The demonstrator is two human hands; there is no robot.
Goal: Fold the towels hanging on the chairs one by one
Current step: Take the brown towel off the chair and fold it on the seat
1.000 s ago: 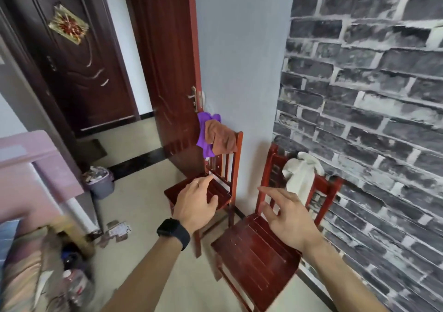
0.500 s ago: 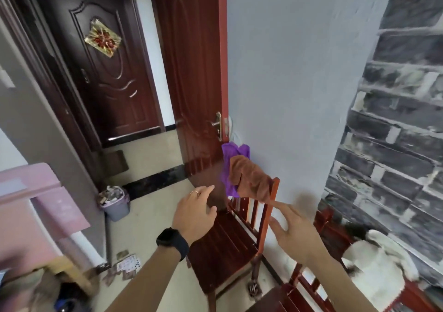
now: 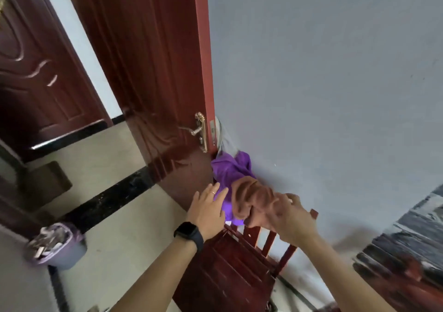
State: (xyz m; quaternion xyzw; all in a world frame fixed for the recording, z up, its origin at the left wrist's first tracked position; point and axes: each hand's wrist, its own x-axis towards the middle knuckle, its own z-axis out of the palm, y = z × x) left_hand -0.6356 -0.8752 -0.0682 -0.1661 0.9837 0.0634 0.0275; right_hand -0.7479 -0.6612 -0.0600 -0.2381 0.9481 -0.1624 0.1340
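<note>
A purple towel [image 3: 229, 170] and a brown towel [image 3: 249, 196] hang bunched over the back of a red wooden chair [image 3: 230, 266] that stands against the grey wall. My left hand [image 3: 207, 210], with a black watch on its wrist, reaches out with straight fingers and touches the lower edge of the purple towel. My right hand [image 3: 292, 218] is blurred by motion and lies against the right side of the brown towel. Its grip cannot be made out.
An open red-brown door [image 3: 155, 72] with a brass handle [image 3: 199, 129] stands just left of the chair. A full grey waste bin [image 3: 57, 244] sits on the floor at left. A second red chair [image 3: 407, 278] and a brick-pattern wall [image 3: 422, 225] are at lower right.
The view has closed in on the left chair. Both hands moved forward: the left now touches the purple towel and the right has reached the brown towel. The white-towel chair has left view.
</note>
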